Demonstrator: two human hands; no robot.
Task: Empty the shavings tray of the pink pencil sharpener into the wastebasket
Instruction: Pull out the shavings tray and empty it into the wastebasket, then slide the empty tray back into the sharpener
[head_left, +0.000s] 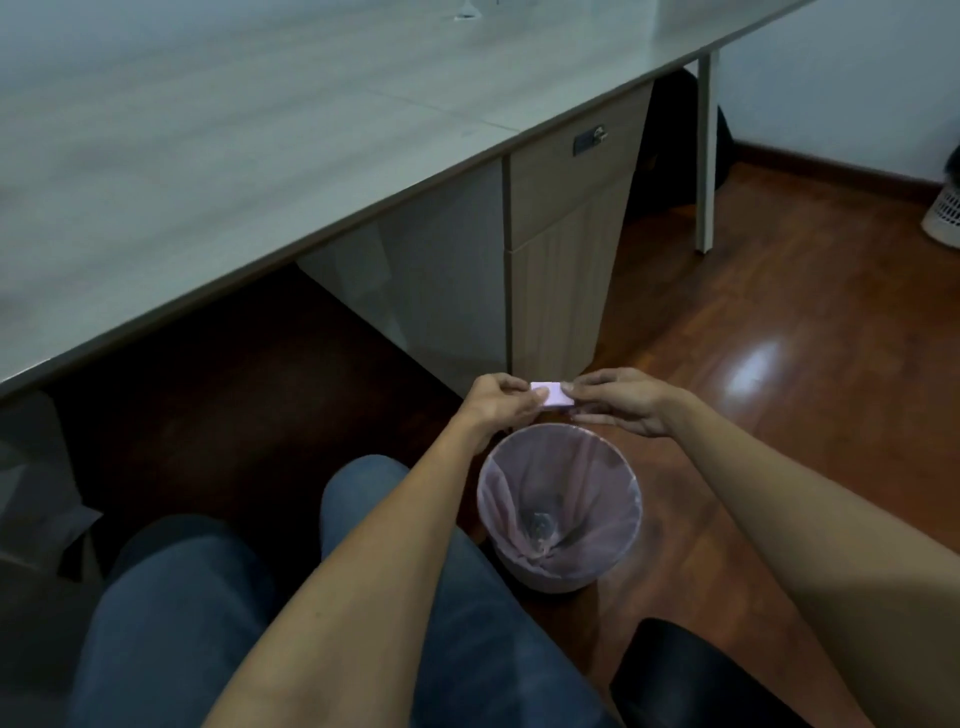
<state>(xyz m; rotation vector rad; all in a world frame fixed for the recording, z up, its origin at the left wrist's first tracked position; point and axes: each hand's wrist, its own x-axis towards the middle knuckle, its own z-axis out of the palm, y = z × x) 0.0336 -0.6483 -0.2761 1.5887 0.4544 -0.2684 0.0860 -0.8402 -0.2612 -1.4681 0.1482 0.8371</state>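
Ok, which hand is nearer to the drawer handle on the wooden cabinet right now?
The right, though only slightly. The right hand grips the pink sharpener's right end, almost straight below the drawer handle. The left hand grips the other end, further left.

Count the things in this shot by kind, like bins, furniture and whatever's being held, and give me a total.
Bins: 2, a pink lined wastebasket below the hands and a white basket by the far wall.
Sharpeners: 1, the pink sharpener, held between the left hand and the right hand.
Desks: 1, the desk.
Drawer cabinets: 1, the cabinet under the desk.
Total: 5
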